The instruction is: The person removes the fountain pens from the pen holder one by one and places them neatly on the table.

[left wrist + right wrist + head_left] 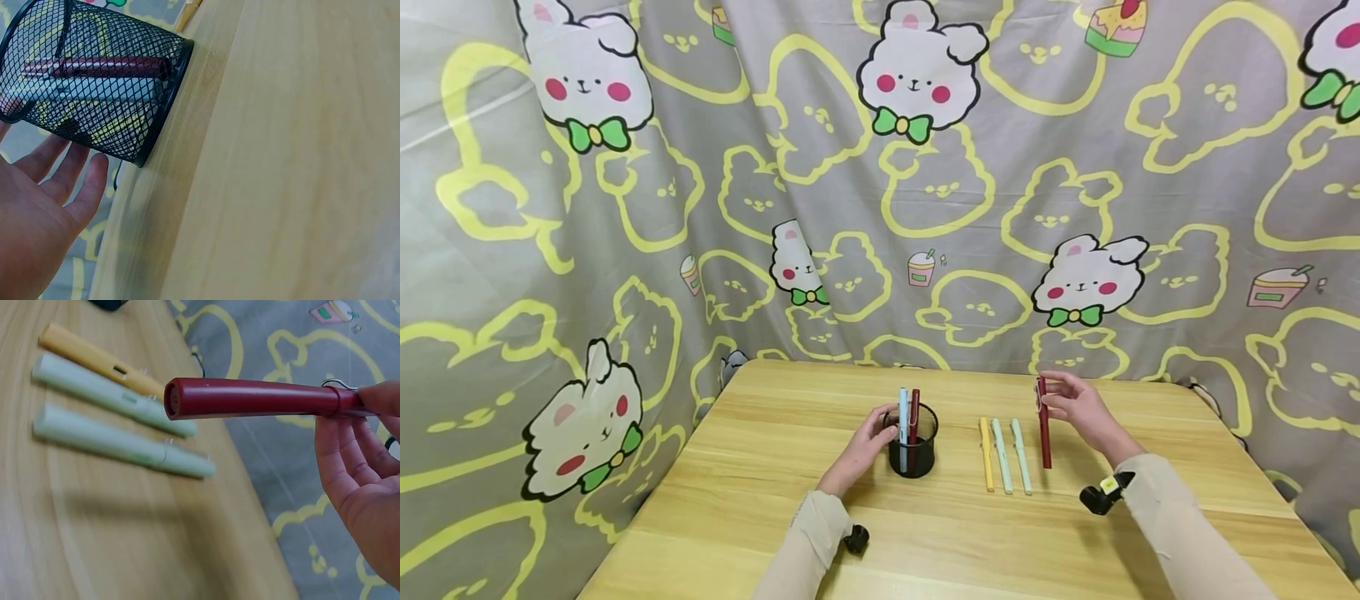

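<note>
Home-like nook: wooden table (955, 542), cartoon-print curtain (925, 196)

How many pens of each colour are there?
Dark red pens: 2 (one in the right hand, one in the black mesh cup)
Pale green pens: 2 (on the table)
Yellow pen: 1 (on the table)
Light blue pen: 1 (in the cup)
Total: 6 pens

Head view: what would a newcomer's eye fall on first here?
Probably the curtain behind the table, covered in cartoon animals. Next, likely the dark red pen between the right fingers, right of three paler pens lying on the table. Then the black mesh cup left of those, holding a light blue pen and another dark red one.
</note>
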### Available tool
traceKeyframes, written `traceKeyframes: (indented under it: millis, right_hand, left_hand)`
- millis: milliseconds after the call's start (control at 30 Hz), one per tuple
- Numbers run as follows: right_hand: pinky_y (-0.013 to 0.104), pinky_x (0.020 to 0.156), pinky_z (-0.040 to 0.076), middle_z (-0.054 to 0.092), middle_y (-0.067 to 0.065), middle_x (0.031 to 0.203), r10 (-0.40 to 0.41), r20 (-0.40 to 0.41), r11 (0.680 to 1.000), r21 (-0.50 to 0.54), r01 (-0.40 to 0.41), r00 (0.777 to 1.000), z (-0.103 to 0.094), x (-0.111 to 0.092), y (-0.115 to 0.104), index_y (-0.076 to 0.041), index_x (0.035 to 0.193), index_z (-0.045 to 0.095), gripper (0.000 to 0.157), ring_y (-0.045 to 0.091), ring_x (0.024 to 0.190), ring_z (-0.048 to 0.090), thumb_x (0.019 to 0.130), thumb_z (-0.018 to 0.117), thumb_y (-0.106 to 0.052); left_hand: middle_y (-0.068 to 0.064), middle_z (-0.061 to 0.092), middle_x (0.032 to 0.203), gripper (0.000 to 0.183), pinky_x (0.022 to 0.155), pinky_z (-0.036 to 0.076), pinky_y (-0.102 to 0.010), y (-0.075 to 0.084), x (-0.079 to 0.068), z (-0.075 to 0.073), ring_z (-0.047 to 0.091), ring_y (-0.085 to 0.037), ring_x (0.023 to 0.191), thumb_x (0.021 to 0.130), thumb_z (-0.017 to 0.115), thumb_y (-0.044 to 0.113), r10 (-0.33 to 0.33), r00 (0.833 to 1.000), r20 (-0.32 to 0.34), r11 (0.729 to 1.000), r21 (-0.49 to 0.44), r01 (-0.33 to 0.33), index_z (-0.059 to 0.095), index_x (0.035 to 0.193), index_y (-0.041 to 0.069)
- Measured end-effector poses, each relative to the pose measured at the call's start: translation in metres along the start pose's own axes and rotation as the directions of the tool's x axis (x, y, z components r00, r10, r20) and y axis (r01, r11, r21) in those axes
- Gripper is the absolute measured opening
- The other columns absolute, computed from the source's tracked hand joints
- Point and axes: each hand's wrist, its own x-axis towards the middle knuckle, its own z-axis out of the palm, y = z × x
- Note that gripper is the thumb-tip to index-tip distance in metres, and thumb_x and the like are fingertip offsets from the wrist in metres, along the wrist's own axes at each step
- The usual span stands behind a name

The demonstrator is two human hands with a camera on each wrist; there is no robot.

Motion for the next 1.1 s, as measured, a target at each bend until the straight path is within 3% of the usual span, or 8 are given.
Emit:
traceKeyframes:
  millis: [233,333,467,600,967,1100]
  right_hand:
    - [0.029,0.076,0.054,0.059,0.009,0.107,0.041,-0.019,0.998,-0.037,-0.042,0.999,-0.010,-0.002,0.015,-0.009,0.126,0.051,0.037,0.011,0.087,0.063,0.091,0.061,-0.002]
    - [0.030,0.076,0.054,0.060,0.008,0.105,0.062,-0.038,0.996,-0.069,-0.065,0.997,-0.011,-0.003,0.019,0.000,0.128,0.048,0.041,0.010,0.086,0.063,0.090,0.062,-0.002]
    - [0.032,0.078,0.054,0.058,0.019,0.111,0.093,-0.044,0.990,-0.103,-0.098,0.995,-0.012,-0.003,0.025,0.013,0.135,0.036,0.054,0.009,0.086,0.062,0.089,0.062,-0.001]
    - [0.033,0.077,0.054,0.053,0.025,0.115,0.114,-0.055,0.985,-0.127,-0.120,0.992,-0.012,-0.004,0.030,0.013,0.137,0.033,0.056,0.009,0.086,0.061,0.090,0.061,0.000]
    - [0.032,0.074,0.055,0.055,0.024,0.110,0.137,-0.079,0.975,-0.165,-0.148,0.987,-0.011,-0.003,0.039,0.014,0.135,0.036,0.054,0.016,0.083,0.064,0.088,0.060,0.004]
    - [0.033,0.074,0.055,0.053,0.030,0.113,0.157,-0.074,0.969,-0.183,-0.168,0.985,-0.012,-0.003,0.042,0.014,0.135,0.035,0.056,0.019,0.084,0.064,0.087,0.061,0.004]
  left_hand:
    - [-0.026,0.040,0.139,0.047,0.102,0.036,-0.047,0.001,0.000,0.000,0.040,-0.037,0.127,0.101,0.044,0.011,0.011,1.000,0.001,1.000,-0.005,-0.011,0.030,0.143,-0.002]
    - [-0.026,0.040,0.139,0.047,0.101,0.035,-0.047,0.002,0.000,0.000,0.040,-0.037,0.127,0.101,0.045,0.011,0.003,1.000,-0.002,1.000,-0.002,-0.003,0.030,0.144,-0.001]
    - [-0.026,0.041,0.138,0.046,0.101,0.036,-0.047,0.003,0.000,0.000,0.040,-0.037,0.126,0.101,0.044,0.011,0.003,1.000,-0.003,1.000,-0.004,-0.003,0.030,0.143,-0.002]
    - [-0.027,0.041,0.138,0.047,0.101,0.035,-0.046,0.002,0.000,0.001,0.040,-0.036,0.126,0.100,0.045,0.010,0.004,1.000,-0.001,1.000,-0.008,-0.004,0.029,0.143,-0.004]
    - [-0.026,0.041,0.138,0.047,0.100,0.037,-0.045,-0.001,0.001,-0.001,0.041,-0.035,0.125,0.101,0.045,0.014,-0.003,1.000,-0.003,1.000,-0.004,0.003,0.031,0.144,-0.001]
    - [-0.027,0.040,0.138,0.047,0.101,0.036,-0.046,0.000,0.000,0.000,0.040,-0.036,0.126,0.101,0.045,0.013,0.005,1.000,-0.002,1.000,-0.005,-0.005,0.030,0.143,-0.002]
